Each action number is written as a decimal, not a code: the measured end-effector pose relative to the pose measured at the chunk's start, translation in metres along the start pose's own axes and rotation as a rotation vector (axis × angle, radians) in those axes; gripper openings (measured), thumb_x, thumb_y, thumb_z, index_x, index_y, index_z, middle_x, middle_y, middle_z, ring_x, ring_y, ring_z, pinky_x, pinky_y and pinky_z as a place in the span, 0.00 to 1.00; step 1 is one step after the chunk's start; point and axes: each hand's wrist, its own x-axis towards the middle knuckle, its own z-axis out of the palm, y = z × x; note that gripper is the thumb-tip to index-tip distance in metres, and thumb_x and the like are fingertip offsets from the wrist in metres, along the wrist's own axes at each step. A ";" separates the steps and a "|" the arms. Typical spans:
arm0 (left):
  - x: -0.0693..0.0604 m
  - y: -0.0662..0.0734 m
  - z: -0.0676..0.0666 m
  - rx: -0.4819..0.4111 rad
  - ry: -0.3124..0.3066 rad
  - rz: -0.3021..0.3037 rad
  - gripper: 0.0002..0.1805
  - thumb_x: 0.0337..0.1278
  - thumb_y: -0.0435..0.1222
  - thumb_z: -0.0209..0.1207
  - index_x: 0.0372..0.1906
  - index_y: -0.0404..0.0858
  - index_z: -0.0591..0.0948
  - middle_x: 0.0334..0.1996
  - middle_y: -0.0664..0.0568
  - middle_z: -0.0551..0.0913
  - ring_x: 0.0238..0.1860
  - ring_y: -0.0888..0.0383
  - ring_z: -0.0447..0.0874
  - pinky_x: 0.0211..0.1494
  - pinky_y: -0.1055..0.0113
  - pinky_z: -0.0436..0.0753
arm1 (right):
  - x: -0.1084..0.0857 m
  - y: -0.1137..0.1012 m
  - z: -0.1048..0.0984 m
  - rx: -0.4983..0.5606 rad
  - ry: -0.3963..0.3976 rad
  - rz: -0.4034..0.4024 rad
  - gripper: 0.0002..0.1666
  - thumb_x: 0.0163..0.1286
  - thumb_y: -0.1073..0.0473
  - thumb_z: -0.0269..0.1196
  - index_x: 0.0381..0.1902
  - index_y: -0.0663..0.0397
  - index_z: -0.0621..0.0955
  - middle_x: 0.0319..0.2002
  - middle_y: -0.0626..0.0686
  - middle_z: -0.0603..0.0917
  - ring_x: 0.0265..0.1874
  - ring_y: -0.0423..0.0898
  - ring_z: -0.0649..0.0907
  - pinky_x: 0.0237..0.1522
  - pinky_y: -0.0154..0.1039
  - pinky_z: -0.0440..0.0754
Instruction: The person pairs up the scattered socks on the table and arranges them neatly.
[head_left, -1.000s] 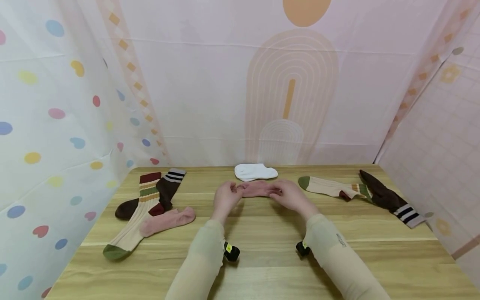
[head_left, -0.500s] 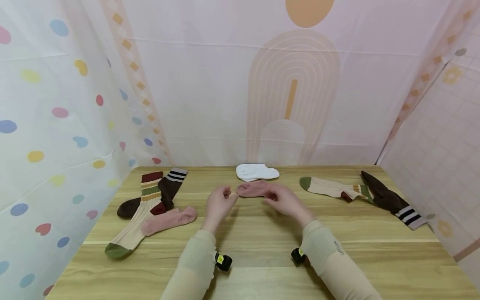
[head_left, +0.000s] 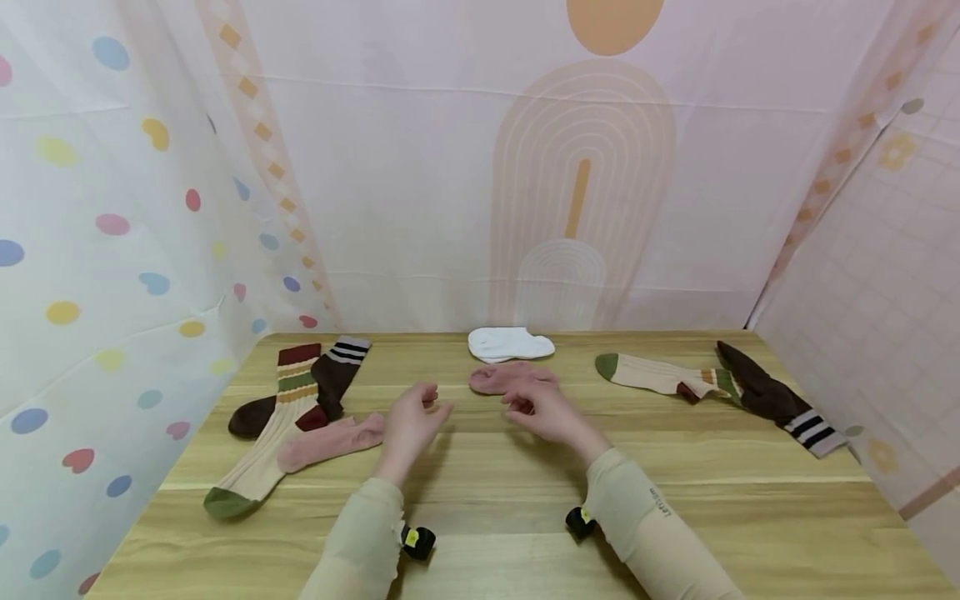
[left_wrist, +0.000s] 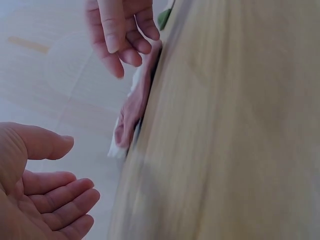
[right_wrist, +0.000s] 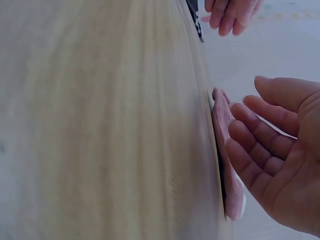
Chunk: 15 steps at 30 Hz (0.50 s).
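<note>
A pink sock (head_left: 495, 379) lies flat in the middle of the table, just in front of a pair of white socks (head_left: 510, 343). My left hand (head_left: 411, 423) hovers left of and nearer than this sock, fingers loosely bent around nothing. Close to its near right side, my right hand (head_left: 551, 412) holds nothing either, its thumb and fingers apart in the right wrist view. A second pink sock (head_left: 330, 443) lies left of my left hand, partly over a cream striped sock (head_left: 258, 467) with a green toe.
A dark brown sock (head_left: 341, 375) with a striped cuff lies behind the cream one at left. At right, a cream sock with a green toe (head_left: 652, 373) touches another dark brown sock (head_left: 772, 392). Patterned curtains (head_left: 420, 208) stand around the wooden table (head_left: 495, 500).
Both hands have let go of the middle pink sock and drawn back toward the body, the left one also moving left. The sock stays in front of the white pair.
</note>
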 end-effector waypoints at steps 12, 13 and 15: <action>-0.009 -0.011 -0.007 0.023 -0.016 0.028 0.23 0.60 0.35 0.66 0.56 0.23 0.78 0.48 0.34 0.83 0.50 0.39 0.82 0.55 0.47 0.79 | -0.002 -0.005 0.010 0.052 -0.111 0.067 0.13 0.72 0.63 0.62 0.48 0.67 0.81 0.38 0.50 0.84 0.39 0.42 0.81 0.46 0.37 0.80; -0.010 -0.011 -0.007 0.025 -0.015 0.030 0.23 0.60 0.35 0.66 0.56 0.24 0.78 0.48 0.34 0.83 0.50 0.40 0.82 0.55 0.47 0.79 | -0.001 -0.006 0.011 0.056 -0.111 0.063 0.13 0.72 0.63 0.62 0.48 0.68 0.81 0.38 0.50 0.84 0.39 0.42 0.81 0.47 0.37 0.80; -0.011 -0.012 -0.009 0.028 -0.014 0.034 0.23 0.60 0.34 0.66 0.56 0.24 0.78 0.48 0.34 0.83 0.50 0.39 0.82 0.55 0.46 0.79 | -0.001 -0.007 0.013 0.058 -0.106 0.044 0.13 0.71 0.62 0.62 0.48 0.68 0.81 0.38 0.51 0.84 0.39 0.42 0.81 0.46 0.37 0.80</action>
